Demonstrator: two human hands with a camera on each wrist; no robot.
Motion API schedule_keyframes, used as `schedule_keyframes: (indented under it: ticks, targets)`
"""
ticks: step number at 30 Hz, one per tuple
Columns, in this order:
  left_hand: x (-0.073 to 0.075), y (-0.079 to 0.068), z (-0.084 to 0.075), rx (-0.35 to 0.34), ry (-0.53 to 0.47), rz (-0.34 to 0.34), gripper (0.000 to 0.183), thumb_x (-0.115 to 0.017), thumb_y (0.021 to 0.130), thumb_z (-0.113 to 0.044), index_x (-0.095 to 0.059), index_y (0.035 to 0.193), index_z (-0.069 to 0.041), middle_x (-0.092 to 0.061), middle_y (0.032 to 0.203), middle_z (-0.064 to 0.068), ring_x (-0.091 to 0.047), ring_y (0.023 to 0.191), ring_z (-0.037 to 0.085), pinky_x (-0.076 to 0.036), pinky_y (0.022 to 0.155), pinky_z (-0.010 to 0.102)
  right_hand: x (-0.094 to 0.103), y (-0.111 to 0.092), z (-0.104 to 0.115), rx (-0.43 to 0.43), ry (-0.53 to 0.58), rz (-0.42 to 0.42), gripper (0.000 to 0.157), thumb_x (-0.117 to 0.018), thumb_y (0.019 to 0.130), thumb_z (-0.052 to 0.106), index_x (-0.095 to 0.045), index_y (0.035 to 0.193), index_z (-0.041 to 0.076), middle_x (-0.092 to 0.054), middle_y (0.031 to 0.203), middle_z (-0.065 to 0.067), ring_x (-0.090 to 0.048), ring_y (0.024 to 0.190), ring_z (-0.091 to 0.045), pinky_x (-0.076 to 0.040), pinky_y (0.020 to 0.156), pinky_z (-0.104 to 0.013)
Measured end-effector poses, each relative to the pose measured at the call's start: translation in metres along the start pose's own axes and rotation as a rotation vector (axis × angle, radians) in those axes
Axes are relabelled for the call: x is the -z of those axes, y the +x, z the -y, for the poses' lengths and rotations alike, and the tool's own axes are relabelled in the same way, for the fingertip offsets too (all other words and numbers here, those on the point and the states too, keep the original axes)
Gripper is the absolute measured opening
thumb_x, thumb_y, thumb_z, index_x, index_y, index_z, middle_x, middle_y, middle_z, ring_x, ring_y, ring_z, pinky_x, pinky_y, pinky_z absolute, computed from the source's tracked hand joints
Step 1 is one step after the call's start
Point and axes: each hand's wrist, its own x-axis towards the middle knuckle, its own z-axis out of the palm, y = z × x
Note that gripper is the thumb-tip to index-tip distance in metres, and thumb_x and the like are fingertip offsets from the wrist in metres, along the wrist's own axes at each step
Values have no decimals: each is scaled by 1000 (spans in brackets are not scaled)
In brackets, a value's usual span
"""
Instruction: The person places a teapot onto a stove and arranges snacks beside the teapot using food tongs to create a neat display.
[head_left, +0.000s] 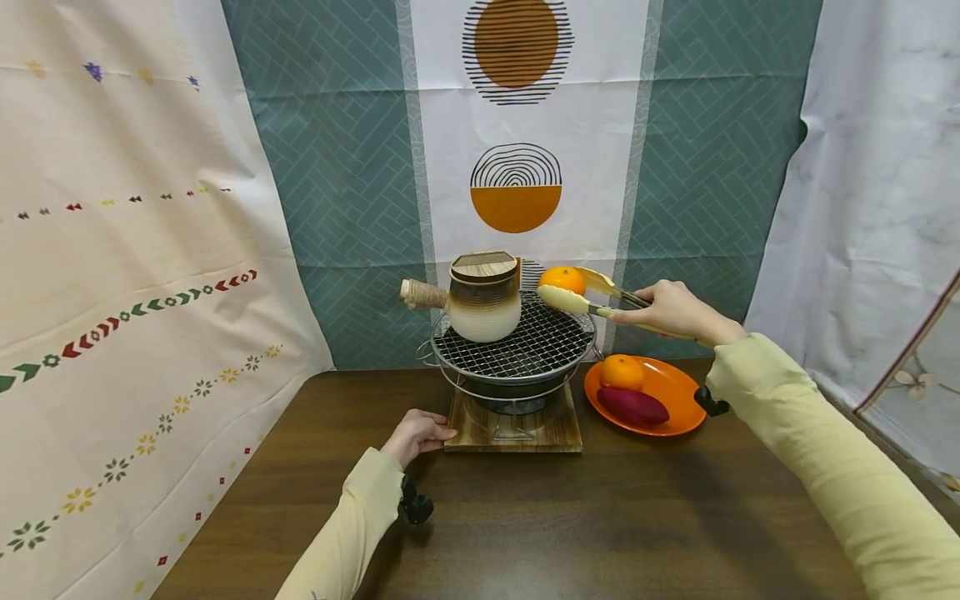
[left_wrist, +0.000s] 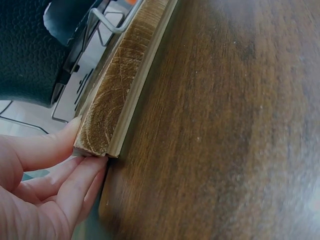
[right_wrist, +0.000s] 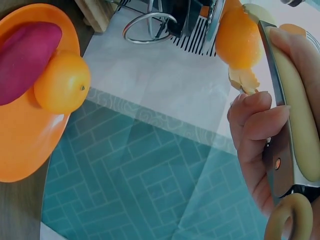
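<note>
My right hand point(head_left: 678, 310) grips a pair of cream-tipped tongs point(right_wrist: 295, 115), its fingers wrapped around the metal arms. Between the tong tips is an orange point(head_left: 562, 281), held above the right side of a round grill with a black wire mesh point(head_left: 540, 340). A wooden board point(head_left: 517, 446) lies beneath the grill. At its left front corner, my left hand point(head_left: 420, 433) pinches the board's edge; in the left wrist view the thumb point(left_wrist: 45, 145) is on one face and the fingers are on the other.
A cream and brown pot point(head_left: 486, 312) with a wooden lid and rope-wrapped handle sits on the grill's left. Right of the grill, an orange plate point(head_left: 682, 400) carries another orange point(head_left: 622, 372) and a purple sweet potato point(head_left: 633, 406). Curtains hang behind the brown table point(head_left: 540, 525).
</note>
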Motion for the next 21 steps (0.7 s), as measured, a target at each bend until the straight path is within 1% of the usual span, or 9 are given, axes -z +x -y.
schedule_keyframes:
  ticks: [10, 15, 18, 21]
  targets:
    - [0, -1, 0, 5, -12, -12, 38, -64, 76, 12, -51, 110, 20, -60, 97, 22, -58, 70, 18, -49, 69, 37, -8, 10, 8, -18, 1, 19, 49, -64, 78, 51, -63, 89, 3, -36, 49, -2, -37, 42, -17, -32, 42, -27]
    - [-1, -2, 0, -4, -26, -7, 36, -64, 76, 12, -51, 109, 21, -61, 92, 20, -58, 68, 18, -50, 67, 36, -11, 13, 12, -14, 10, 33, 47, -65, 79, 49, -64, 90, 3, -36, 49, -2, -36, 41, -16, -32, 42, -27]
    - [-1, -2, 0, -2, -26, -9, 37, -64, 76, 12, -51, 109, 21, -61, 93, 20, -58, 68, 18, -50, 68, 37, -11, 14, 14, -18, 12, 37, 48, -65, 79, 48, -64, 91, 2, -36, 49, -2, -36, 42, -16, -32, 42, -27]
    - [-1, -2, -1, 3, -17, -11, 38, -64, 76, 12, -51, 110, 20, -61, 94, 21, -58, 70, 18, -49, 69, 37, -12, 15, 15, -27, 12, 39, 47, -65, 79, 49, -64, 90, 3, -37, 50, -2, -37, 42, -17, -32, 42, -27]
